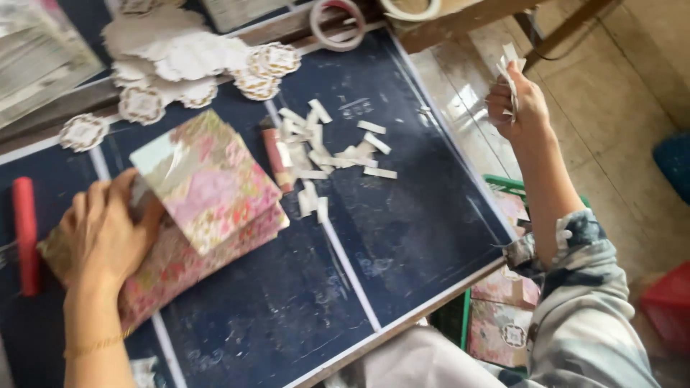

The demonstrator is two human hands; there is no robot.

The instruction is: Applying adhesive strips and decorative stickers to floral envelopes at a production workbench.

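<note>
Left hand (pixel 108 230) pressed flat on a stack of pink floral paper boxes (pixel 205 194) at the near left of the dark worktop (pixel 402 237). Right hand (pixel 519 100) raised past the worktop's right edge, pinching white paper strips (pixel 509 68). More strips (pixel 327 147) lie scattered mid-worktop; seal stickers (pixel 180 61) lie unused behind. Open room lies near right.

The left hand (pixel 108 230) lies flat, fingers spread, near the table's left edge. The right hand (pixel 519 104) is raised beyond the right edge, fingers curled shut, forearm bare, sleeve pushed up.
</note>
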